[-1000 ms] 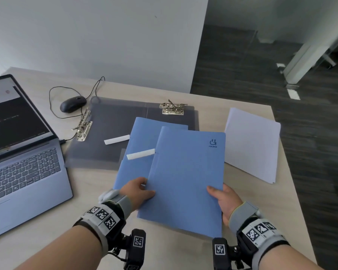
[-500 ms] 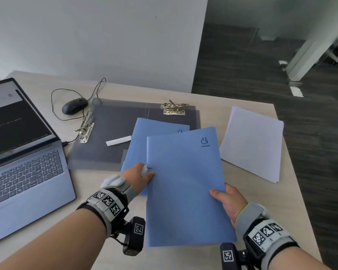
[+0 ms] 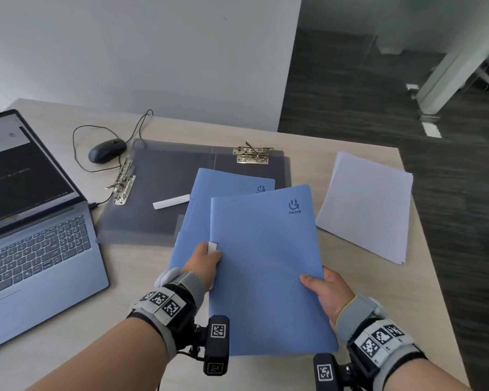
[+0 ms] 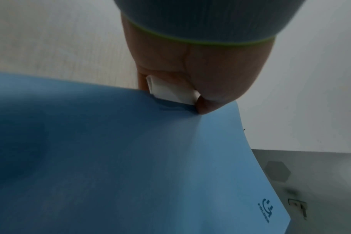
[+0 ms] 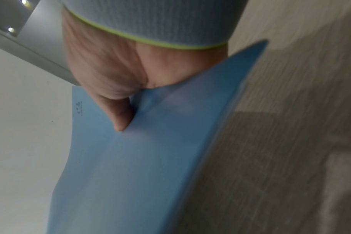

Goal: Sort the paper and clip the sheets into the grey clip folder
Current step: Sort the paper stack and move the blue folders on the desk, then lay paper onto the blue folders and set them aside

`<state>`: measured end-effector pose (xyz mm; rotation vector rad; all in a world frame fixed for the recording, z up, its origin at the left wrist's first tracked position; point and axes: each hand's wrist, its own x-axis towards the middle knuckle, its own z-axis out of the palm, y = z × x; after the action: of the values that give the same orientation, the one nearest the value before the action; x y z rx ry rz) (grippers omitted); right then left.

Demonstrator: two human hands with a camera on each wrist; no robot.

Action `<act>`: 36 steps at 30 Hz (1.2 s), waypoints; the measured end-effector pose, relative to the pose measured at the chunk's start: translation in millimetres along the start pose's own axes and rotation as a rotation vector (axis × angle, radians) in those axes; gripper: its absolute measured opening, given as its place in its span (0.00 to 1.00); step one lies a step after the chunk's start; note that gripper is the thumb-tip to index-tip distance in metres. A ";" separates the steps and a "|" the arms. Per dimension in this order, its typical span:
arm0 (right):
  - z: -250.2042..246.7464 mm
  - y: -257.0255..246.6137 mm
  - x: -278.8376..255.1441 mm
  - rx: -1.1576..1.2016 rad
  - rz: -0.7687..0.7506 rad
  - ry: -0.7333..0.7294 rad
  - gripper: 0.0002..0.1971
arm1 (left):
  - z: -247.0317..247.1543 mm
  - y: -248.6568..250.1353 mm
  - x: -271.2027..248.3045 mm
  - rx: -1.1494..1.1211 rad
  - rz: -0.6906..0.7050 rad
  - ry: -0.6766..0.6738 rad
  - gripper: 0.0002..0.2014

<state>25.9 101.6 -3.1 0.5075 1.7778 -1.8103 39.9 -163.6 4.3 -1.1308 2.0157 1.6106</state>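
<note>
I've lifted the top blue folder (image 3: 266, 266) clear; left hand (image 3: 202, 259) and right hand (image 3: 326, 290) grasp it, grey clip folder (image 3: 164, 190) waiting.

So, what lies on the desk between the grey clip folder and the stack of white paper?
In the head view, only bare desk separates the grey clip folder from the white paper stack; nearer the person, the upper blue folder fills that gap.

A wooden table (image 3: 407, 292) bears laptop (image 3: 34, 244), mouse (image 3: 106, 150), grey clip folder (image 3: 158, 187), white sheets (image 3: 367, 204).
</note>
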 end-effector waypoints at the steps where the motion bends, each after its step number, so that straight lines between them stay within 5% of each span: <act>1: 1.0 1.2 -0.3 0.006 0.000 0.002 0.11 | 2.3 -2.9 1.8 -0.050 -0.010 -0.005 0.11; 7: -1.0 5.6 -4.2 0.031 0.009 0.017 0.11 | 7.2 -3.4 1.9 -0.168 -0.022 -0.054 0.13; 13: -38.1 -0.8 -14.0 0.029 -0.011 0.091 0.09 | 31.8 -6.8 -12.6 0.129 0.070 -0.116 0.29; 19: -105.0 9.0 -6.9 -0.174 -0.014 0.407 0.05 | 90.8 -9.7 -38.6 0.358 0.098 -0.269 0.14; 22: -136.8 16.3 -12.5 -0.289 0.035 0.482 0.05 | 116.2 -10.6 -43.5 0.561 0.168 -0.308 0.03; 28: -164.9 15.7 -28.8 -0.701 0.208 0.553 0.17 | 127.4 9.3 -36.4 1.275 0.271 -0.301 0.26; 31: -172.1 8.4 -35.4 -0.778 0.231 0.590 0.15 | 132.8 26.4 -28.4 1.194 0.286 -0.256 0.27; 36: -174.7 -6.1 -13.0 -0.600 0.082 0.603 0.12 | 157.0 61.6 -18.4 0.686 0.398 -0.224 0.06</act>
<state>13.5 276.5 0.1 0.9127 2.5162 -1.0244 -28.4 -8.4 9.1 -0.3030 2.4375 0.9706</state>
